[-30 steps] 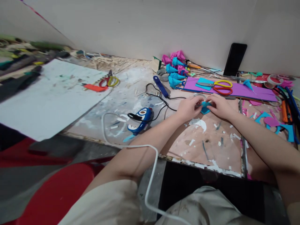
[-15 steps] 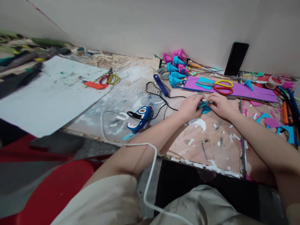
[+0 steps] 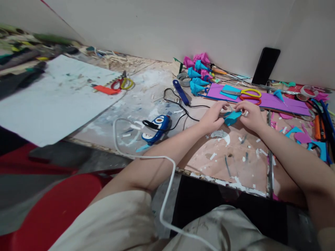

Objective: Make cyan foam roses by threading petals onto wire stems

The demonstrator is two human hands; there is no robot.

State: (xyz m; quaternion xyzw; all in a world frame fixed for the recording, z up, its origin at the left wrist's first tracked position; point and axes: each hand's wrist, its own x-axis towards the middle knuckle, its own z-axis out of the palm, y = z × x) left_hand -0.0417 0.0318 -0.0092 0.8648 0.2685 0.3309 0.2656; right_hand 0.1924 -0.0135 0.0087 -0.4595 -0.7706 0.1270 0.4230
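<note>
My left hand (image 3: pixel 213 118) and my right hand (image 3: pixel 250 114) meet over the worktable (image 3: pixel 235 164), both pinched on a small piece of blue foam (image 3: pixel 231 118) held between them just above the surface. A clear tape roll (image 3: pixel 227 108) lies right behind the fingers. Beyond it a purple foam sheet (image 3: pixel 277 101) carries yellow-and-red scissors (image 3: pixel 247 94) and a blue foam square (image 3: pixel 227 91). A cluster of blue and pink foam cones (image 3: pixel 199 75) sits at the back near the wall.
A blue glue gun (image 3: pixel 156 128) with a black cord lies left of my hands. A white cable (image 3: pixel 146 158) loops over the table edge toward my lap. A white board (image 3: pixel 52 101), more scissors (image 3: pixel 122 83), a leaning black phone (image 3: pixel 265 66) and foam scraps (image 3: pixel 303 136) surround the spot.
The blue foam piece has been turned and now shows more between my fingers. The view has shifted slightly; both hands stay at the same place.
</note>
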